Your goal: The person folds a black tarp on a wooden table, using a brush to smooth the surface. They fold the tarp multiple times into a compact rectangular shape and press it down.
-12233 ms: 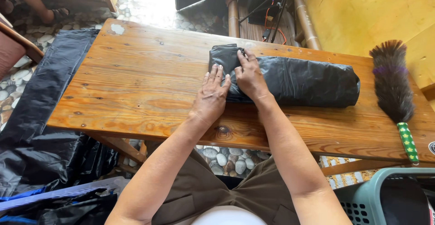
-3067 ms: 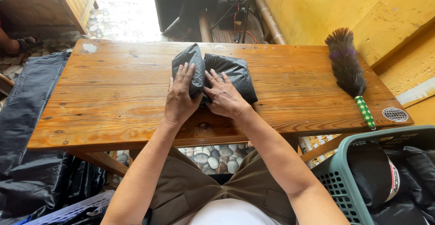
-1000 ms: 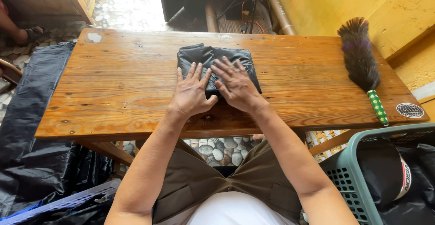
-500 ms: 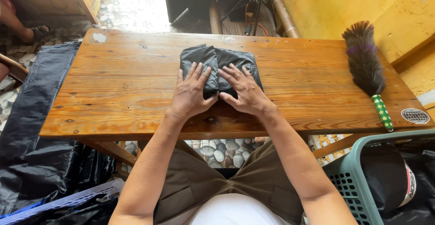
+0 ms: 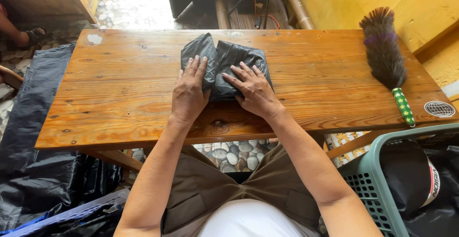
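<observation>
Black plastic bundle (image 5: 224,67), folded, sits mid-worktop (image 5: 119,98) nearer the far edge. My left hand (image 5: 190,92) and right hand (image 5: 253,88) lie flat, fingers spread, on it; best to press evenly, squeezing air out so folds stay tight.

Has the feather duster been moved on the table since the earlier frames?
No. The feather duster lies at the table's right end, its green handle toward the near edge beside the round sticker, as before; only the camera shifted.
</observation>
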